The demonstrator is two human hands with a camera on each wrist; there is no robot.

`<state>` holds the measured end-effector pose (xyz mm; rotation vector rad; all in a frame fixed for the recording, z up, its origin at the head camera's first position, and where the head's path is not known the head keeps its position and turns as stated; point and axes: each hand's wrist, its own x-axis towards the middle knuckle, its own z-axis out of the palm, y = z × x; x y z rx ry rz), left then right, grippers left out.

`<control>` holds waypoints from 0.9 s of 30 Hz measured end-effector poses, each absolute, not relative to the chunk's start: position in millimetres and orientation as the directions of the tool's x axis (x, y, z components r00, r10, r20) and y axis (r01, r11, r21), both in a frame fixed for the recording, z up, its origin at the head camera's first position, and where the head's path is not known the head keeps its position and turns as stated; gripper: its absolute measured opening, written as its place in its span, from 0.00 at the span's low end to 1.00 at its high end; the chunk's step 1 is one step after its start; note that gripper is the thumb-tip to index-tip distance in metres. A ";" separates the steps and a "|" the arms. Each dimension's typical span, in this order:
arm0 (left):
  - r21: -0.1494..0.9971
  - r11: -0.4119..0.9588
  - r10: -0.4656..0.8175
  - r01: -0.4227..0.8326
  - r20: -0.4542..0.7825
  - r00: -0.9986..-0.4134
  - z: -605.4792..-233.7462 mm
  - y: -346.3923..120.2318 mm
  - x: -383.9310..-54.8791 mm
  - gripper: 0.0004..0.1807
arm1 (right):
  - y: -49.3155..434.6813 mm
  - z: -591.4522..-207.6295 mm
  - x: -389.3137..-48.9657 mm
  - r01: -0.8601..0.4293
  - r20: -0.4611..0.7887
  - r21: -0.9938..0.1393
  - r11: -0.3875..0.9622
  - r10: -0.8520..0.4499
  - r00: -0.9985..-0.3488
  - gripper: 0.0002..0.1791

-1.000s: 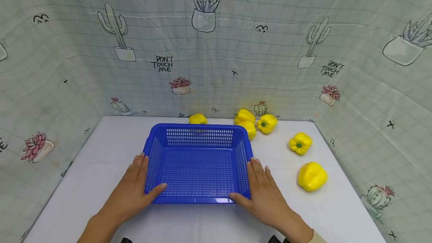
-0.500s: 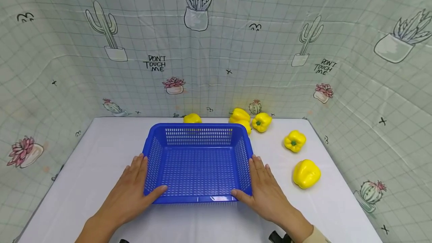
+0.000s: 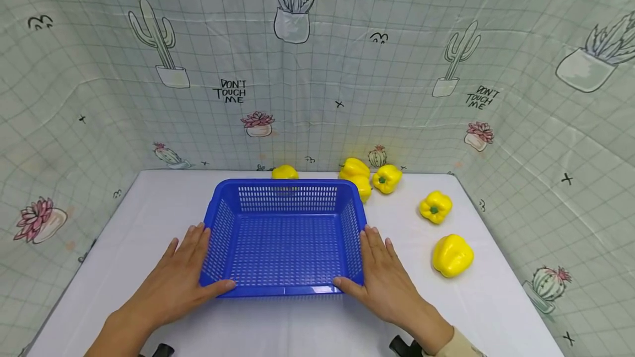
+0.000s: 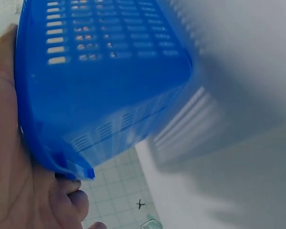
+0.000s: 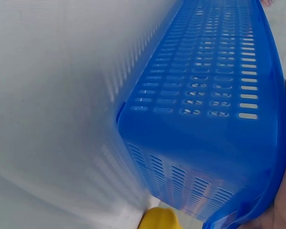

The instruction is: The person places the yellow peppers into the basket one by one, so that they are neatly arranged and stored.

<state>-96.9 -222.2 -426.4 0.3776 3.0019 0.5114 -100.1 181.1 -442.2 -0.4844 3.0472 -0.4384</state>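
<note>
A blue plastic basket (image 3: 288, 247) with slotted sides and a mesh floor sits on the white table. Along its left side lies my left hand (image 3: 176, 274), fingers straight and thumb over the near left rim corner. My right hand (image 3: 384, 274) rests against the right side in the same way, its thumb on the near right rim corner. Seen from the left wrist, the rim presses along the palm (image 4: 9, 143) and the basket wall (image 4: 109, 81) fills the middle. The right wrist view shows the opposite wall (image 5: 195, 129), with most of that hand out of sight.
Several yellow bell peppers stand around: one pepper (image 3: 285, 172) behind the basket, a cluster (image 3: 355, 169) at the back right, and two on the right, the nearer pepper (image 3: 452, 255) lying on its side. A cactus-print cloth (image 3: 317, 70) walls the table (image 3: 124, 225).
The basket shifts slightly right against the peppers, then back left, both hands moving with it. My left little finger spreads a bit wider. The head view turns a little.
</note>
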 end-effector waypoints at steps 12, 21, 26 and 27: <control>0.276 0.927 0.276 0.254 -0.046 -0.960 -423.3 -235.3 -99.5 0.75 | 172.0 -440.3 -102.7 -0.306 -0.026 -0.251 0.918 -0.322 -0.946 0.66; 0.315 0.909 0.298 0.274 -0.029 -0.954 -423.5 -239.1 -106.9 0.74 | 167.9 -440.7 -106.6 -0.323 0.024 -0.248 0.913 -0.328 -0.945 0.63; 0.328 0.909 0.286 0.257 -0.042 -0.957 -424.7 -241.9 -110.2 0.74 | 165.0 -439.5 -112.0 -0.316 -0.004 -0.264 0.911 -0.329 -0.944 0.64; 0.334 0.908 0.284 0.254 -0.045 -0.958 -424.8 -242.0 -110.5 0.74 | 165.2 -438.5 -112.5 -0.316 -0.012 -0.259 0.913 -0.330 -0.944 0.64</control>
